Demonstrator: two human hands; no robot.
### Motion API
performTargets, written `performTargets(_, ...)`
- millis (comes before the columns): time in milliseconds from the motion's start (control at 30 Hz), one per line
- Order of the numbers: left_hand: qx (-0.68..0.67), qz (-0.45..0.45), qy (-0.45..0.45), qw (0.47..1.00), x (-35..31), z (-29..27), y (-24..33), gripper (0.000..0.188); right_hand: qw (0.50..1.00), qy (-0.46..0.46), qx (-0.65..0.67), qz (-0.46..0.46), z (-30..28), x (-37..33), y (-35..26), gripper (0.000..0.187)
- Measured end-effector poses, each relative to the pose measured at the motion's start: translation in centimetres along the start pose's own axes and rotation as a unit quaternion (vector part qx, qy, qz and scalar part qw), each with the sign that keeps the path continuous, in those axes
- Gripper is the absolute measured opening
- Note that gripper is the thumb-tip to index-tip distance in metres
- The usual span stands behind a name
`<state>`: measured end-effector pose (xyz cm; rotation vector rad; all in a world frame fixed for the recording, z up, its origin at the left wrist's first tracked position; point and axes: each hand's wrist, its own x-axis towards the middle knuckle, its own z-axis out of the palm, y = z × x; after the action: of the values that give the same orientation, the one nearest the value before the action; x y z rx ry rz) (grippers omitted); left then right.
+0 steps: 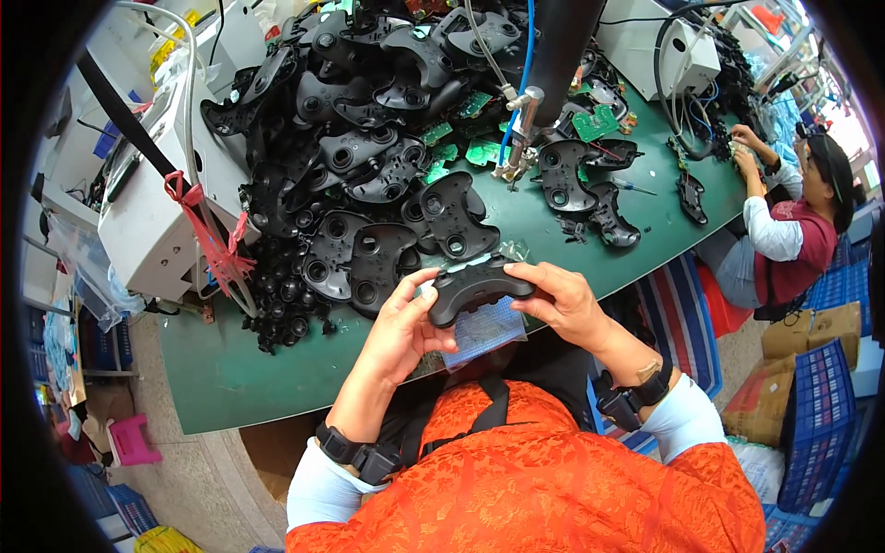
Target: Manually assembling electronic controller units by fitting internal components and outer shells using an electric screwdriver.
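Between my two hands, over the near edge of the green table, I hold a black game controller shell (479, 288). My left hand (403, 323) grips its left end, thumb on top and fingers curled beneath. At the right end my right hand (564, 300) pinches the other grip. Just beyond it lie loose controller shells (454, 214) with round openings. A blue-tinted plastic sheet or bag (486, 334) shows below the held shell, partly covered by it and my left hand.
A big heap of black shells (355, 101) and small round black parts (281, 309) covers the table's left. Green circuit boards (595, 122) lie farther back. A metal fixture with a blue hose (523, 124) stands mid-table. White machines (161, 212) flank it. A co-worker (797, 221) sits at right.
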<state>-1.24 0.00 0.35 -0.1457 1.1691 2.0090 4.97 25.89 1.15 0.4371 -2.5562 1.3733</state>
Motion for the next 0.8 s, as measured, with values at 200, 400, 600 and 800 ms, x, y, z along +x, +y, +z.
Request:
performTargets(200,0.465,0.347,0.035,0.814,-1.1,-0.3,0.1,0.042,0.996,-0.012,0.058,0.071,-1.2,0.7,-1.6,0.036)
performTargets(400,0.370,0.352,-0.023,0.859,-1.0,-0.6,-0.2,0.036,0.993,-0.032,0.064,0.089,-0.8,0.5,-1.9,0.031)
performTargets(600,0.375,0.375,-0.005,0.848,-1.2,-0.3,-0.3,0.030,0.990,-0.043,0.068,0.113,-0.9,0.7,-2.2,0.029)
performTargets(800,0.262,0.275,0.098,0.920,2.2,0.6,0.1,0.024,0.958,-0.096,0.124,0.239,-0.8,4.5,0.6,0.042)
